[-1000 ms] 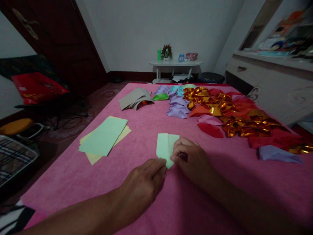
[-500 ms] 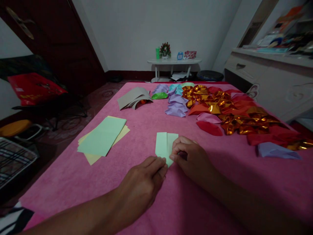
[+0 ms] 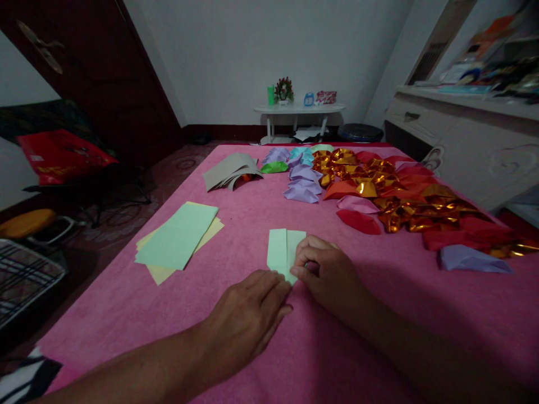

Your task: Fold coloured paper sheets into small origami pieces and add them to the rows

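A light green folded paper (image 3: pixel 278 247) lies on the pink cloth in front of me, with a vertical flap edge down its middle and its lower end narrowed. My left hand (image 3: pixel 255 306) lies almost flat, fingertips pressing on the paper's lower end and thumb held apart on the cloth. At the paper's right edge, my right hand (image 3: pixel 324 266) has thumb and index finger closed on it, the other fingers curled. To the left lie green sheets (image 3: pixel 179 235) on top of pale yellow sheets (image 3: pixel 159 275).
Grey curved sheets (image 3: pixel 231 170) lie further back. Folded purple papers (image 3: pixel 302 193), shiny gold papers (image 3: pixel 391 216) and red papers (image 3: pixel 357 221) cover the back right. A white side table (image 3: pixel 300 108) stands by the wall, a chair with a red bag (image 3: pixel 63 157) at left.
My left thumb has come away from beside the fingers and now points out over the cloth. The left fingers are straighter on the paper. My right hand keeps its grip.
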Demonstrator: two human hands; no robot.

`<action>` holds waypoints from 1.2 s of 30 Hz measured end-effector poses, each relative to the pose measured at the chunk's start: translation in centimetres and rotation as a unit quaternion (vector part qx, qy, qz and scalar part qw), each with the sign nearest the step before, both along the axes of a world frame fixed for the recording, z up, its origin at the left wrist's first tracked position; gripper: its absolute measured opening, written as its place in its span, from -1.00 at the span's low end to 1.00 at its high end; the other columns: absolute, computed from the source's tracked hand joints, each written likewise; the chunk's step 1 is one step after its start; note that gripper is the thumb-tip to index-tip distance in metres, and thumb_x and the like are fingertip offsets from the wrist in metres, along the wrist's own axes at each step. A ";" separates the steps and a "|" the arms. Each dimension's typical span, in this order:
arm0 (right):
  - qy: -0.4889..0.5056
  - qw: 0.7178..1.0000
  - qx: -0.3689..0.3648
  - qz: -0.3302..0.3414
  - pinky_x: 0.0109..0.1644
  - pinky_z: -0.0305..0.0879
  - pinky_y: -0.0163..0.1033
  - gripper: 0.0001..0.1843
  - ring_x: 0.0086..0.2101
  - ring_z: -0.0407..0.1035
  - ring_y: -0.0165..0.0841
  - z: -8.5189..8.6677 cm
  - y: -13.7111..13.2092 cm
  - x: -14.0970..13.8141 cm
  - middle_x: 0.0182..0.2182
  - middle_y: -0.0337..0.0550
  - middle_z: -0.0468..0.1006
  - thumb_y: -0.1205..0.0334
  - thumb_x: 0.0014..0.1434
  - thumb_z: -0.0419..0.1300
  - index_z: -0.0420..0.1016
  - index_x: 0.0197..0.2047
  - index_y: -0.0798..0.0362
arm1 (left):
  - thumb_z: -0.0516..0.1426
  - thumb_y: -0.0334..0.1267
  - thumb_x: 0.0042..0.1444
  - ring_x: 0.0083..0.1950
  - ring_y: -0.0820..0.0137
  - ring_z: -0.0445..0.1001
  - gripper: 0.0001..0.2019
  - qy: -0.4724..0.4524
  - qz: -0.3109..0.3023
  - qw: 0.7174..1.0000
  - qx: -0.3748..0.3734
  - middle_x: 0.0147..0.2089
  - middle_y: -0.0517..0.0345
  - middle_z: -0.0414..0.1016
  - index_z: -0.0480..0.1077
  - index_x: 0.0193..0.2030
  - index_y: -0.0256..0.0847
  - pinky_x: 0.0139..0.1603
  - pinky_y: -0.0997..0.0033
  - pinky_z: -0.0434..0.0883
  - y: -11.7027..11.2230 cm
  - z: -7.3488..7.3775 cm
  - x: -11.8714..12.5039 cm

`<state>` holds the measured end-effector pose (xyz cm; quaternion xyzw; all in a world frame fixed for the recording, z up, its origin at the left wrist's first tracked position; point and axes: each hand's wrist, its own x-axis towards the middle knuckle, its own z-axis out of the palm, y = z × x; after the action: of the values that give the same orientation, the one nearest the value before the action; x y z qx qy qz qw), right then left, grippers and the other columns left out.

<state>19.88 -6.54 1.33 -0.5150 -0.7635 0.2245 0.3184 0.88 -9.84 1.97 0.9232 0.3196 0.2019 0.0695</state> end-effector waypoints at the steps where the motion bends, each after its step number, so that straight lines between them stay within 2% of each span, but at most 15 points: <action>1: -0.002 1.000 0.001 -0.002 -0.23 0.13 -0.22 -0.81 -0.38 0.28 -0.39 0.0 0.0 0.0 -0.45 -0.28 0.40 0.45 -0.02 0.26 0.36 -0.56 0.07 | 0.00 -0.29 0.25 -0.15 0.30 0.44 -0.77 -0.006 0.002 1.000 -0.001 -0.15 -0.01 0.46 0.25 0.02 -0.28 -0.13 0.25 0.50 0.0 0.0 0.0; 9: -0.018 1.000 -0.001 -0.006 -0.20 0.11 -0.21 -0.82 -0.37 0.27 -0.40 0.2 -0.1 0.0 -0.44 -0.29 0.40 0.46 -0.02 0.25 0.35 -0.55 0.07 | -0.02 -0.25 0.26 -0.10 0.30 0.42 -0.62 0.033 -0.001 0.999 -0.013 -0.07 -0.03 0.42 0.15 0.21 -0.24 -0.09 0.26 0.50 -0.1 0.0 0.0; 14: -0.021 1.000 -0.002 -0.007 -0.20 0.11 -0.21 -0.80 -0.37 0.27 -0.40 0.2 -0.1 -0.1 -0.45 -0.29 0.39 0.47 -0.02 0.25 0.35 -0.56 0.07 | -0.02 -0.22 0.27 -0.11 0.29 0.42 -0.66 0.041 0.003 0.999 -0.008 -0.09 -0.05 0.42 0.26 0.13 -0.30 -0.10 0.26 0.51 -0.1 -0.1 0.2; 21: -0.025 1.000 0.001 -0.010 -0.20 0.10 -0.23 -0.81 -0.36 0.27 -0.40 0.1 -0.2 -0.2 -0.44 -0.29 0.39 0.46 -0.01 0.25 0.35 -0.55 0.08 | -0.02 -0.20 0.26 -0.13 0.29 0.42 -0.67 0.042 0.012 0.999 -0.011 -0.14 -0.03 0.42 0.31 0.09 -0.31 -0.12 0.27 0.52 -0.2 -0.3 0.2; 28: -0.095 0.994 0.012 -0.043 -0.22 0.06 -0.23 -0.80 -0.38 0.26 -0.38 0.1 0.1 0.1 -0.45 -0.29 0.38 0.34 0.00 0.28 0.32 -0.53 0.06 | -0.02 -0.23 0.26 -0.18 0.31 0.40 -0.72 0.051 0.017 0.998 -0.021 -0.17 -0.01 0.41 0.35 0.01 -0.30 -0.17 0.30 0.51 -0.2 -0.1 0.5; 32: -0.122 0.990 0.030 -0.059 -0.23 0.06 -0.23 -0.80 -0.39 0.26 -0.38 -0.3 0.7 0.7 -0.45 -0.29 0.36 0.29 0.05 0.24 0.29 -0.52 0.05 | -0.03 -0.25 0.26 -0.17 0.31 0.39 -0.72 0.055 0.018 0.998 -0.028 -0.16 0.00 0.40 0.33 0.04 -0.28 -0.17 0.30 0.51 -0.2 0.0 0.4; 36: -0.122 0.987 0.039 -0.100 -0.28 0.08 -0.27 -0.90 -0.38 0.28 -0.38 -0.5 1.6 1.2 -0.39 -0.24 0.37 0.36 0.09 0.14 0.30 -0.43 0.04 | -0.04 -0.25 0.27 -0.15 0.30 0.38 -0.71 0.053 0.010 0.998 -0.034 -0.15 -0.01 0.39 0.33 0.04 -0.29 -0.15 0.28 0.50 -0.1 0.0 0.3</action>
<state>21.12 -4.96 0.83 -0.5996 -0.7494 0.0975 0.2635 1.21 -9.98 1.96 0.9266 0.3386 0.1422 0.0814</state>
